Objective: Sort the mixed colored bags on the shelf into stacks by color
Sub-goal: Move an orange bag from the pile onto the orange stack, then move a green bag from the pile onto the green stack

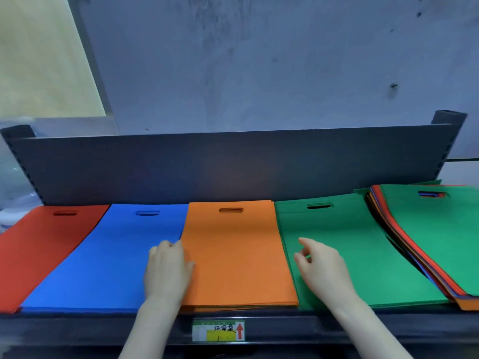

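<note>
Four sorted stacks of flat bags lie side by side on the dark shelf [272, 323]: red stack [41, 244], blue stack [108, 257], orange stack [238, 255], green stack [337, 242]. At the far right sits a mixed pile [440, 237] with a green bag on top and red, orange and blue edges showing below. My left hand [167, 270] rests at the seam between the blue and orange stacks, fingers bent against the orange stack's left edge. My right hand [321, 265] hovers over or touches the green stack's left part, fingers loosely curled, holding nothing.
A dark back panel [233, 167] rises behind the stacks, with a grey wall above. A label with a red arrow [219, 330] is fixed to the shelf's front lip. Clear plastic shapes [15, 193] show past the shelf's left end.
</note>
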A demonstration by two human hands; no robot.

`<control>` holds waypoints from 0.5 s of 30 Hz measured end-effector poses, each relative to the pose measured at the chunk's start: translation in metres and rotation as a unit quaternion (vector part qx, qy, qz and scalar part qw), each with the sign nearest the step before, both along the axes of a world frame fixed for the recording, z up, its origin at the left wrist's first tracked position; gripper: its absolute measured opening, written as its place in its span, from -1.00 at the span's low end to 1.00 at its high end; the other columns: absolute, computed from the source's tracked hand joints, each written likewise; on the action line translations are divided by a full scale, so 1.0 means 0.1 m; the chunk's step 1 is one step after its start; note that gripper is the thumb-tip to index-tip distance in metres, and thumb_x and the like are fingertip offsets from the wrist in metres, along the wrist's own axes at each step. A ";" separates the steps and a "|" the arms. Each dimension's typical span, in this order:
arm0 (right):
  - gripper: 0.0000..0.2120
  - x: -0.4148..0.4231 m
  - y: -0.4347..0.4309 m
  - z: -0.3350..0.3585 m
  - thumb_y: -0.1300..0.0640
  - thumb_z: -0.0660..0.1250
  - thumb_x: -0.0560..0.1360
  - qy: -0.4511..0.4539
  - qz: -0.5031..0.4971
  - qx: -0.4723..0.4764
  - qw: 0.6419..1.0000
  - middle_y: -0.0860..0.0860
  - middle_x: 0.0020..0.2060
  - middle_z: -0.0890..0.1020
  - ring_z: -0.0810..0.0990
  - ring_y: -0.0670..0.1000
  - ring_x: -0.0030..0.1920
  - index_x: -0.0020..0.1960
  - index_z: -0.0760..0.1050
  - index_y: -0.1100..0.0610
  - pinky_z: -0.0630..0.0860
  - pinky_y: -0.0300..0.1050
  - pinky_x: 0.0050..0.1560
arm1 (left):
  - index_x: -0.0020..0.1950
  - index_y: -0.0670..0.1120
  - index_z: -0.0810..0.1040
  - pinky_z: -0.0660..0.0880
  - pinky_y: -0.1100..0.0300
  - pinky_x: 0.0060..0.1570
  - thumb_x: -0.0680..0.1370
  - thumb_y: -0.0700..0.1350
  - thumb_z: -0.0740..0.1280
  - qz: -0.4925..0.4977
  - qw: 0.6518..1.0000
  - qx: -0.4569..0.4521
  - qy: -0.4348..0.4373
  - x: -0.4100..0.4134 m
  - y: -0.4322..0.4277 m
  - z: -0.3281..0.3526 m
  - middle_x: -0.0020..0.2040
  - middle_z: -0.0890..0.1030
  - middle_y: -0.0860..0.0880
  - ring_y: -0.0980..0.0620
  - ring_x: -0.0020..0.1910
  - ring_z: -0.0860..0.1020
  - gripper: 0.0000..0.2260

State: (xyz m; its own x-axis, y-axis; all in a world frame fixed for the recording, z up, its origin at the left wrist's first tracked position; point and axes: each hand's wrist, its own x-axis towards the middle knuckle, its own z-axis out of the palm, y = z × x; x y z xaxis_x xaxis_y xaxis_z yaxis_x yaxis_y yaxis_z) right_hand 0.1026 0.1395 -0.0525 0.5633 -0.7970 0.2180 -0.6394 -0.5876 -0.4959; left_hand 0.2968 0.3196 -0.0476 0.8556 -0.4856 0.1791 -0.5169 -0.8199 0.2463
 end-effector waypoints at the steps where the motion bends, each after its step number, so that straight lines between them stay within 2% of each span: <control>1: -0.59 -0.08 -0.02 0.03 0.05 0.23 0.57 -0.006 -0.001 -0.008 1.000 -0.03 0.19 0.59 0.54 0.01 0.20 0.40 0.38 0.09 0.41 -0.12 0.16 | 0.18 -0.07 0.51 0.44 0.09 0.04 0.53 0.05 0.34 -0.026 0.999 -0.029 0.002 -0.09 -0.08 0.03 0.15 0.51 -0.04 -0.09 0.21 0.41 -0.71; 3: -0.57 -0.23 -0.09 0.06 0.04 0.22 0.58 -0.007 -0.005 -0.017 1.000 -0.03 0.25 0.55 0.50 -0.02 0.26 0.43 0.34 0.09 0.39 -0.14 0.21 | 0.40 -0.05 0.42 0.36 0.12 0.24 0.53 0.07 0.34 -0.084 0.993 -0.083 0.023 -0.31 -0.29 0.06 0.32 0.47 -0.02 -0.06 0.33 0.37 -0.53; 5: -0.55 -0.41 -0.18 0.09 0.04 0.23 0.58 -0.002 -0.013 -0.029 0.999 -0.02 0.31 0.51 0.45 -0.01 0.32 0.44 0.33 0.09 0.36 -0.14 0.26 | 0.46 -0.03 0.35 0.32 0.14 0.32 0.53 0.08 0.34 -0.131 0.983 -0.118 0.043 -0.55 -0.52 0.08 0.39 0.43 0.02 0.00 0.38 0.35 -0.47; 10: -0.54 -0.93 -0.47 0.19 0.08 0.27 0.55 -0.006 -0.041 -0.052 0.998 0.01 0.32 0.50 0.44 0.02 0.35 0.43 0.36 0.13 0.33 -0.12 0.33 | 0.46 0.01 0.35 0.29 0.21 0.34 0.54 0.06 0.33 -0.219 0.961 -0.156 0.071 -1.11 -1.06 0.08 0.40 0.42 0.07 0.09 0.40 0.35 -0.50; 15: -0.55 -1.45 -0.79 0.31 0.08 0.26 0.55 -0.011 -0.072 -0.065 0.995 -0.03 0.32 0.50 0.44 0.00 0.33 0.43 0.35 0.08 0.37 -0.13 0.27 | 0.44 0.00 0.37 0.25 0.28 0.33 0.54 0.05 0.33 -0.272 0.947 -0.153 0.072 -1.59 -1.55 0.14 0.39 0.44 0.08 0.12 0.39 0.37 -0.52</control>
State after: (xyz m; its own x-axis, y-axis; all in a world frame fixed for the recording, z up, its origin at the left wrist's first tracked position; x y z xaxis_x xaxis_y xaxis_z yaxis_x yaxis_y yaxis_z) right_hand -0.0424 0.0602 -0.0211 0.4389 -0.8340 0.3345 -0.7121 -0.5498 -0.4366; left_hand 0.1376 0.1649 -0.0340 0.5196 -0.8058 0.2841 -0.7856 -0.3198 0.5297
